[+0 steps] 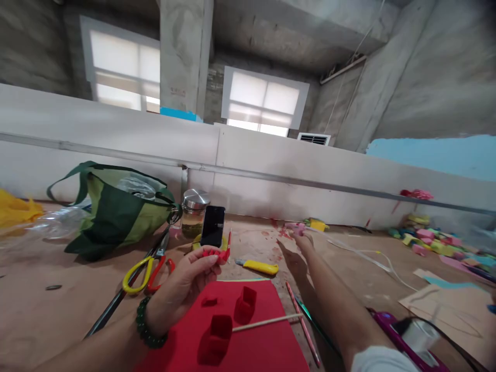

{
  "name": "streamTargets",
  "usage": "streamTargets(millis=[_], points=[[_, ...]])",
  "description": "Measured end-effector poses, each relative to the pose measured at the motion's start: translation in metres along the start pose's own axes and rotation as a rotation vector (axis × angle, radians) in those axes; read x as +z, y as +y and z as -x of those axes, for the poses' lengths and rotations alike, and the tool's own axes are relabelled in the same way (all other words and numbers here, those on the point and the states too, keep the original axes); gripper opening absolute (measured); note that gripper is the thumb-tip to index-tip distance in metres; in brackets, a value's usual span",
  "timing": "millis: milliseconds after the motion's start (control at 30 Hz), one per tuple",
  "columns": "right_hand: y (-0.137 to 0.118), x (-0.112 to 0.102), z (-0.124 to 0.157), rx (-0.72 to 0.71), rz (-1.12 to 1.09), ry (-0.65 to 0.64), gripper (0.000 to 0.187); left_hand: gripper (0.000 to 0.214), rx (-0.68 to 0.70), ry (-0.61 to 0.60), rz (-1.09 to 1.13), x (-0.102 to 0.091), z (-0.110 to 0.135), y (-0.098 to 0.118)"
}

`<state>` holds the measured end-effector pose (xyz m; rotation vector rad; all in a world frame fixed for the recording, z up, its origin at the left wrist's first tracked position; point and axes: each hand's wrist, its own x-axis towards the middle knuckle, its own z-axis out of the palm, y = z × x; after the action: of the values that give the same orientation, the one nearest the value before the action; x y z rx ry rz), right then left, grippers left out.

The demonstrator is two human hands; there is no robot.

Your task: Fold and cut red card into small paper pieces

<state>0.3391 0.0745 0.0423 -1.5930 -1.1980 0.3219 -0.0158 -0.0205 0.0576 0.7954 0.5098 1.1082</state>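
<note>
Pinching a small red foam piece (217, 254) between thumb and fingertips, left grip (186, 281) is hovering over the red foam sheet (263, 346) on the desk (39, 310). Right grip (296, 256), released with fingers outstretched, is pointing toward one o'clock, near pink scraps (295, 227). Yellow knife (259, 267) is lying between both grips; scissors (145, 271) are lying at nine o'clock of the left grip.

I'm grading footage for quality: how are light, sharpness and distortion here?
Head view: the windows are blown out white, while the desk is evenly lit; head view: the wall rail slants, the frame tilted; head view: the left hand and its red foam piece are sharp, the foam scraps at the right edge smeared.
</note>
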Motion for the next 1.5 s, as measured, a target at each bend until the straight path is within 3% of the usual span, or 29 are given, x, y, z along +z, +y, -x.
streamTargets(millis=[100, 233, 367, 500, 600, 733, 967, 1067, 1300, 1500], points=[[-0.006, -0.014, -0.014, 0.160, -0.047, 0.038, 0.033, 0.017, -0.011, -0.003, 0.007, -0.004, -0.003, 0.004], [-0.022, -0.037, -0.007, 0.177, -0.156, 0.073, 0.028, 0.023, -0.020, -0.008, 0.022, -0.004, -0.003, 0.009], [-0.044, -0.053, 0.034, 0.068, -0.285, 0.071, 0.033, 0.038, -0.062, 0.002, 0.045, 0.003, 0.001, 0.008], [-0.064, -0.059, 0.080, -0.012, -0.359, 0.008, 0.035, 0.025, -0.106, -0.024, 0.033, 0.007, 0.004, 0.000], [-0.071, -0.062, 0.098, -0.025, -0.315, 0.004, 0.035, 0.021, -0.139, -0.003, 0.030, 0.006, 0.003, -0.006], [-0.074, -0.067, 0.102, 0.012, -0.228, 0.074, 0.037, 0.022, -0.167, 0.025, 0.030, 0.005, 0.004, -0.011], [-0.069, -0.068, 0.097, 0.033, -0.271, 0.098, 0.032, 0.021, -0.201, 0.081, 0.006, 0.003, 0.004, -0.011], [-0.070, -0.070, 0.095, 0.047, -0.345, 0.044, 0.022, 0.023, -0.206, 0.112, 0.007, -0.001, 0.004, -0.014], [-0.082, -0.086, 0.100, 0.109, -0.508, -0.253, 0.013, 0.023, -0.256, 0.175, 0.024, 0.006, 0.005, -0.013], [-0.078, -0.097, 0.115, 0.115, -0.541, -0.342, 0.022, 0.023, -0.246, 0.210, -0.010, 0.007, 0.007, -0.013]])
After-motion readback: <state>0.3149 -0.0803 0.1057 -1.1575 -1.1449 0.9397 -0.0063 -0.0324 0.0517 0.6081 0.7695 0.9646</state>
